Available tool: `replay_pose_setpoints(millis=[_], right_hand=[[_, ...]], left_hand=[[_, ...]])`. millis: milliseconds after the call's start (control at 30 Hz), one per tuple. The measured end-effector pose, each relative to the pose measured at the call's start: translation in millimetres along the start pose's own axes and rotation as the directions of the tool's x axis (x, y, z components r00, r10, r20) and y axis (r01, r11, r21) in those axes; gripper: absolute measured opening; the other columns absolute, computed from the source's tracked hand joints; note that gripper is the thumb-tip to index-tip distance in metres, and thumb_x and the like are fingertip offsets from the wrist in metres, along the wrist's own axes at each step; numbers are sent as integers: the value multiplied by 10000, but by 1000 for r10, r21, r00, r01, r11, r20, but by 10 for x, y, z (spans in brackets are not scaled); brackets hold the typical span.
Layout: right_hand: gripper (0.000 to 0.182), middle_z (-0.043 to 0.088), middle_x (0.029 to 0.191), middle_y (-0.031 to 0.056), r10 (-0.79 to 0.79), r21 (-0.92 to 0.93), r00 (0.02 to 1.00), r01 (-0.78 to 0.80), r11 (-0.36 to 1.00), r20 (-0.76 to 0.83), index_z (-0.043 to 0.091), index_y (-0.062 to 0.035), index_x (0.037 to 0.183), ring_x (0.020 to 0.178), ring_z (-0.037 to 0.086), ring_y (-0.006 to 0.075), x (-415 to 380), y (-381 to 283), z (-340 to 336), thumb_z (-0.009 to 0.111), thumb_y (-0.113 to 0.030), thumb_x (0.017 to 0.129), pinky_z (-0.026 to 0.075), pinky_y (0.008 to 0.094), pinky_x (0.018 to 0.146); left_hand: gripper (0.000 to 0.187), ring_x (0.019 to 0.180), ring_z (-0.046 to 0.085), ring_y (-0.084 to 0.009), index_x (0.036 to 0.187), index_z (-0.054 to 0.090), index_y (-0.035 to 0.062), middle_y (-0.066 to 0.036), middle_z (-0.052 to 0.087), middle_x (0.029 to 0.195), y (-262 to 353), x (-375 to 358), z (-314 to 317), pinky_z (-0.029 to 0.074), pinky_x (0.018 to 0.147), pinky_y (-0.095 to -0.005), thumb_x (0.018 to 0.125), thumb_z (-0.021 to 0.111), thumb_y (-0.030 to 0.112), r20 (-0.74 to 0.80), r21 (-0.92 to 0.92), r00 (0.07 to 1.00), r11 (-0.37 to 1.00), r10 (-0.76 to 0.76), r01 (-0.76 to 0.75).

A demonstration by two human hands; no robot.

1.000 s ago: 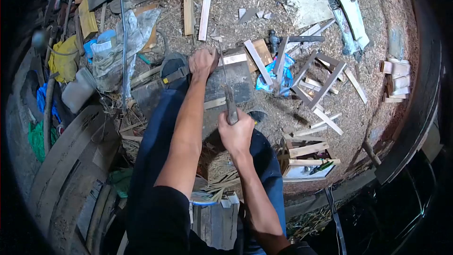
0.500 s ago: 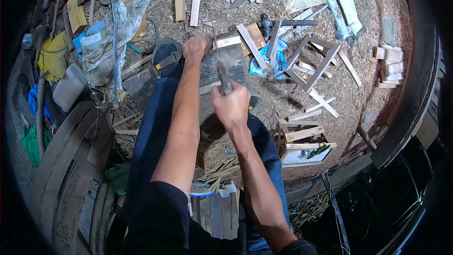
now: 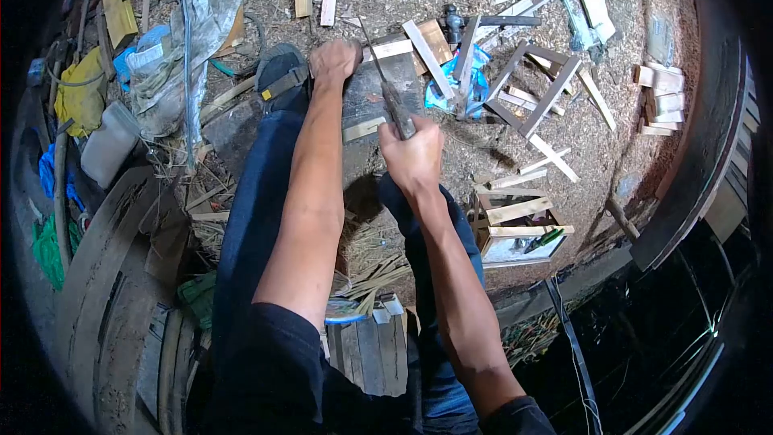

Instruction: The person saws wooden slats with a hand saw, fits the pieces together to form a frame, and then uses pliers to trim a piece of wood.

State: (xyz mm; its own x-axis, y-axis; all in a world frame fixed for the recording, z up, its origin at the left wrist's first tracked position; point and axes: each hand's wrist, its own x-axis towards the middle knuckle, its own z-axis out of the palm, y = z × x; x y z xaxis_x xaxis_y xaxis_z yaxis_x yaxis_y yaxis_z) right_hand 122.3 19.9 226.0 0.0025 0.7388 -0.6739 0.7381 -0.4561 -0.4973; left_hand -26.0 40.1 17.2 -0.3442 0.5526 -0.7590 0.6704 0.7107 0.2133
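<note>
The right hand (image 3: 412, 155) is closed around the handle of a handsaw (image 3: 386, 84), whose narrow blade runs up and away from the knuckles toward the far edge of a dark block (image 3: 378, 105). The right forearm reaches forward from the lower middle of the view, elbow bent, wrist straight. The left hand (image 3: 335, 60) is closed in a fist over the left end of a pale wooden strip (image 3: 388, 49) lying across the top of the block, just beside the blade; the left arm is stretched nearly straight along the left leg in dark blue trousers. A sandalled foot (image 3: 280, 79) rests just left of that hand, against the block.

Further out, to the right of the right forearm, a small open wooden box (image 3: 515, 234) stands on the ground with loose slats laid across it and a green-handled tool (image 3: 544, 238) inside. Beyond the block a blue plastic bag (image 3: 475, 80) lies under crossed sticks, touching a dark-stained wooden frame (image 3: 535, 89). A hammer (image 3: 475, 22) lies just past the bag. Short wood blocks are stacked (image 3: 662, 101) at the far right, well apart from the hands.

The ground is covered in sawdust (image 3: 596, 161), with open room between the block and the box. On the left lie a white jug (image 3: 105, 143), a yellow cloth (image 3: 80, 97) and curved planks (image 3: 105, 274), crowding that side
</note>
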Motion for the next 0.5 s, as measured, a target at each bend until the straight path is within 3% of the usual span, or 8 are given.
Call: replay_pose_setpoints(millis=[67,133,200,267,300,333,433,500], right_hand=[[267,613,645,260,67,-29,997,-66,997,32,632,66,735,682,658,411,118,-36,-13,663,-198,771,512,435,654],[270,633,666,258,83,36,993,-86,996,87,650,56,761,727,666,416,211,-66,67,671,-213,772,527,443,676],[294,641,715,287,-10,29,997,8,1000,81,660,59,823,722,665,434,144,-2,349,679,-229,769,535,466,694],[301,638,738,300,-136,-25,990,136,990,-35,656,59,839,712,659,439,69,197,706,680,-231,762,533,474,696],[300,635,726,292,-49,47,999,49,998,0,650,69,826,715,664,430,86,152,618,679,-222,754,528,461,675],[285,631,690,275,6,167,999,-12,986,38,652,67,794,713,675,410,176,145,360,686,-212,750,519,443,647],[271,635,655,244,41,67,991,-49,997,124,655,64,763,673,687,346,338,177,111,690,-205,756,513,424,627],[261,637,628,214,-113,48,994,113,992,-3,660,57,758,603,670,278,308,162,248,692,-202,765,516,412,607]], left_hand=[[523,983,673,-363,960,731,8,-240,686,1011,-29,39,47,501,903,-425,908,398,407,-23,13,1000,1000,-2,2],[608,1075,621,-402,1027,702,-14,-288,646,1089,-44,24,43,452,952,-474,918,369,483,15,-43,1000,999,23,-22],[590,1062,624,-412,1012,704,-15,-285,651,1070,-91,-23,103,456,940,-478,917,374,465,10,-52,1000,998,21,-20],[572,1041,632,-417,996,705,-18,-282,658,1044,-209,157,165,464,927,-474,919,377,443,52,13,992,993,119,-120],[580,1021,641,-414,986,708,-22,-283,662,1025,-210,204,221,469,922,-474,925,374,449,4,-9,997,997,78,-78],[580,1021,641,-414,986,708,-22,-283,662,1025,-152,210,171,469,922,-474,925,374,449,1,-7,997,997,76,-76],[612,1044,632,-416,991,695,-51,-291,655,1044,-51,21,73,463,949,-473,938,350,451,-3,-34,999,999,39,-39],[609,1053,629,-414,1002,694,-49,-286,655,1054,-30,-18,47,462,953,-473,941,348,448,3,-24,1000,1000,18,-18]])
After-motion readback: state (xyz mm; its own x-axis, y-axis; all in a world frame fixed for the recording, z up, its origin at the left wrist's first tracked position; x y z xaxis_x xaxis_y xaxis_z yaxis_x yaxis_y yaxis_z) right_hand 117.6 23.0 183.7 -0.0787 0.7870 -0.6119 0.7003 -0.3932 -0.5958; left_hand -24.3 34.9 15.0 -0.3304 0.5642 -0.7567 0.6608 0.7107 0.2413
